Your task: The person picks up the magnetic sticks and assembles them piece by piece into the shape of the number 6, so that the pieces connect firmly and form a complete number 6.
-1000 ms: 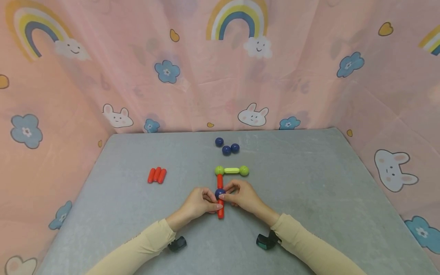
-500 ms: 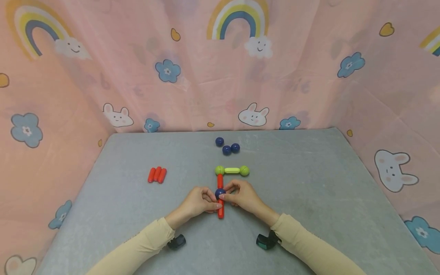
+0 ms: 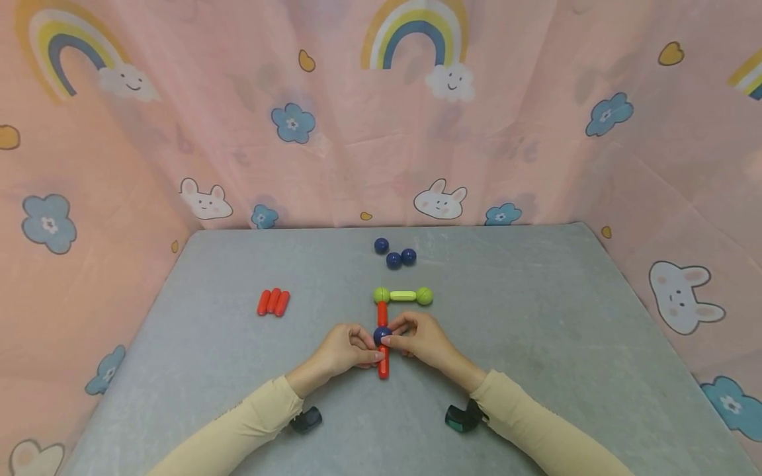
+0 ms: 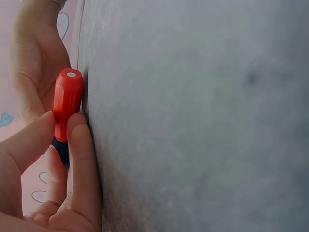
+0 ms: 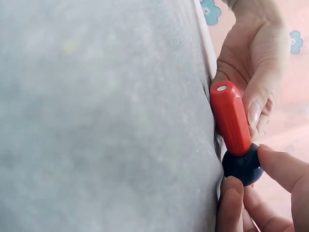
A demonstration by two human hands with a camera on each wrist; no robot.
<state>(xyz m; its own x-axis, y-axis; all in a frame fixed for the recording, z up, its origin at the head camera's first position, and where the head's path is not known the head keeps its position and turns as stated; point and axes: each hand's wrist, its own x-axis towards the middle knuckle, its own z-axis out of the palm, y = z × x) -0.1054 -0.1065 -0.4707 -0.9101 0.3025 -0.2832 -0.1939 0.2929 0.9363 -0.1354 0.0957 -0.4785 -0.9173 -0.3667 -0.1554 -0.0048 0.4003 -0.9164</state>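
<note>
A dark blue ball (image 3: 381, 335) joins two red rods in a line on the table. The near red rod (image 3: 383, 365) points toward the person and shows a small metal disc at its end in both wrist views. My left hand (image 3: 347, 348) pinches this rod (image 4: 69, 99) between thumb and fingers. The ball (image 5: 243, 164) is pinched by my right hand (image 3: 423, 338). Beyond it, the far red rod (image 3: 382, 313) touches a green ball (image 3: 381, 295). From there a green rod (image 3: 403, 295) runs right to a second green ball (image 3: 424, 295).
Several loose pieces lie on the grey table (image 3: 536, 297): red rods (image 3: 273, 302) side by side at the left, and blue balls (image 3: 394, 260) at the back. A patterned pink curtain (image 3: 333, 158) surrounds the table's back and sides.
</note>
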